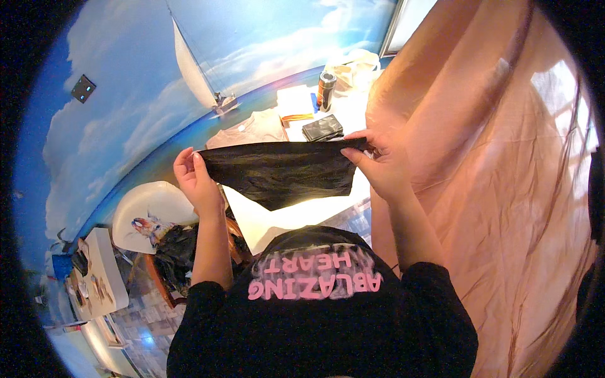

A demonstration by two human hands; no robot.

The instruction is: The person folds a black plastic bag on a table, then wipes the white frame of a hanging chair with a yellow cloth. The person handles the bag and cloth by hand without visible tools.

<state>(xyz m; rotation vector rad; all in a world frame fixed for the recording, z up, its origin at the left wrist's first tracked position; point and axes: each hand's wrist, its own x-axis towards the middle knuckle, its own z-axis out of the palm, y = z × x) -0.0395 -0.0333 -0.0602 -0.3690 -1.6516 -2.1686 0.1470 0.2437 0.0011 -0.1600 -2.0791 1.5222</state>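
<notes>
A piece of black cloth point(283, 170) is stretched out in the air between my two hands, its upper edge nearly straight and its lower edge hanging to a blunt point. My left hand point(193, 177) pinches the upper left corner between thumb and fingers. At the other end, my right hand point(378, 160) grips the upper right corner. Beyond the cloth, a folded black item point(323, 128) lies on a white table point(350, 111). A light pinkish garment point(250, 128) lies flat to its left. The cloth hides part of the tabletop.
Behind these stand a dark can or tumbler point(326, 90), a white folded stack point(295, 101) and a whitish bag point(354, 66). A pale chair point(151, 212) with dark fabric is at left, near a side table point(106, 279). A peach curtain point(477, 165) hangs close on my right.
</notes>
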